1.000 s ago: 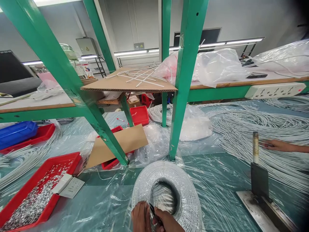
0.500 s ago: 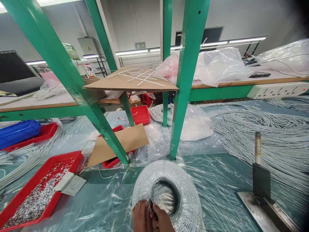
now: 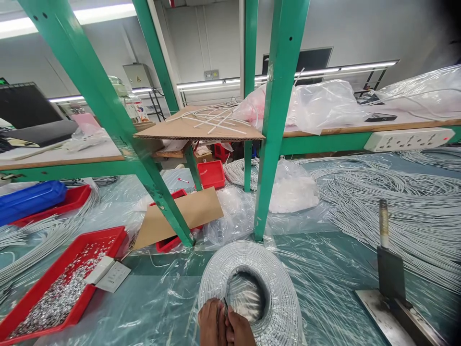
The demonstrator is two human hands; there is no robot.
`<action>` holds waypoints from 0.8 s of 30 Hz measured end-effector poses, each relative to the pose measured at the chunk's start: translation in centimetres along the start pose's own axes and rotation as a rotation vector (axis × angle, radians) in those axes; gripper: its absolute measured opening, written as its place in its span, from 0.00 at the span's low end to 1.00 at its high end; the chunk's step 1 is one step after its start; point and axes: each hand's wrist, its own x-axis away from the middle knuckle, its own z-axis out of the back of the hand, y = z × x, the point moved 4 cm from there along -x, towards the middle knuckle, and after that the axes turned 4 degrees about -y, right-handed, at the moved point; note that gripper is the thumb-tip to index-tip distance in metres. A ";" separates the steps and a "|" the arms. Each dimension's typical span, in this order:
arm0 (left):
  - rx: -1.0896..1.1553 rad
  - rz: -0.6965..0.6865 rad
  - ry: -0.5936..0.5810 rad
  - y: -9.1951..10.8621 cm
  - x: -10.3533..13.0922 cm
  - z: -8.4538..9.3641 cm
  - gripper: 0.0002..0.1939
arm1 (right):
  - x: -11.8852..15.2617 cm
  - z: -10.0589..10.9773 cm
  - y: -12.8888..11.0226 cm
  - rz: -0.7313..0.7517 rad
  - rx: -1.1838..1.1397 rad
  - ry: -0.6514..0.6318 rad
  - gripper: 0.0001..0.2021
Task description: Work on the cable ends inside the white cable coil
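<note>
A thick ring-shaped coil of pale cable [image 3: 283, 302], wrapped in clear film, lies on the plastic-covered table at the bottom centre. Over its left inner edge, my left hand [image 3: 209, 323] is closed, its fingers bent around something too small to make out. Right beside it, touching or nearly touching, my right hand [image 3: 240, 327] is closed in a pinch. A thin dark tip [image 3: 225, 303] sticks up between the two hands; the rest of that object is hidden by the fingers.
On the left is a red tray [image 3: 77, 307] of small metallic pieces, a white box [image 3: 112, 276] on its edge. Green posts [image 3: 268, 158] rise behind the coil. Loose cable bundles [image 3: 396, 206] and a metal fixture [image 3: 391, 274] are on the right. Cardboard [image 3: 187, 214] leans further back.
The view has tilted slightly upward. My right hand has turned a little and sits closer to my left, and less of the dark object shows between them.
</note>
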 end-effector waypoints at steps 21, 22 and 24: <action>-0.428 -0.010 -0.190 -1.4 -1.8 0.8 0.12 | -1.4 0.6 -0.3 0.136 0.143 -0.054 0.34; -0.460 -0.028 -0.168 -1.2 -1.9 0.8 0.12 | -0.6 0.3 -2.6 0.219 0.135 -0.026 0.33; -0.516 -0.062 -0.123 -1.1 -1.8 0.5 0.11 | 1.1 -0.5 -7.6 0.310 0.115 0.003 0.29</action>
